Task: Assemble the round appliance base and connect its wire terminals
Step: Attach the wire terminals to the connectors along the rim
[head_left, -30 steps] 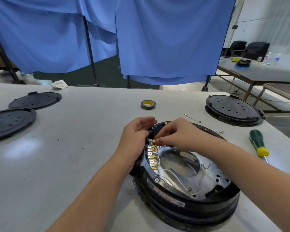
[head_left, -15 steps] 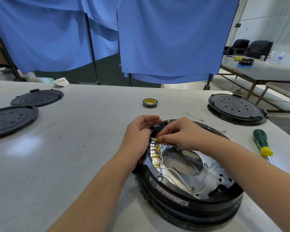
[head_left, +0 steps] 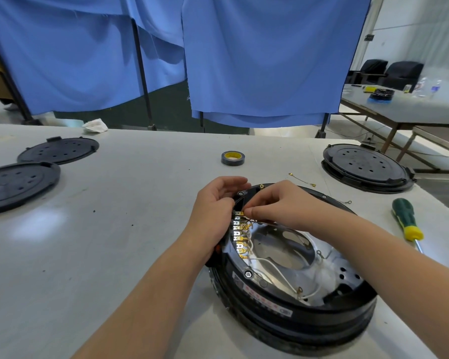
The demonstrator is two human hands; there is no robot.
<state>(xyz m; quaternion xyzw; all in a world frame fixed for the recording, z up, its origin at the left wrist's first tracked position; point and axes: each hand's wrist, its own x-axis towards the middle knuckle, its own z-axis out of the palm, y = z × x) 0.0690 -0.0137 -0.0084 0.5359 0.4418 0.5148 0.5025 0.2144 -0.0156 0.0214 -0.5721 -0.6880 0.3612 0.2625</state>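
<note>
Both hands [head_left: 244, 206] on base [head_left: 296, 314] left rim | fingertips [head_left: 248, 211] pinching terminals [head_left: 240, 234]

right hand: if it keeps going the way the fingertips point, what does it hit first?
The right hand points left, pinching at the far end of the terminal row on the round base. Going straight on, it would likely meet the left hand first, cupped on the rim just beyond. Depth is hard to judge.
</note>
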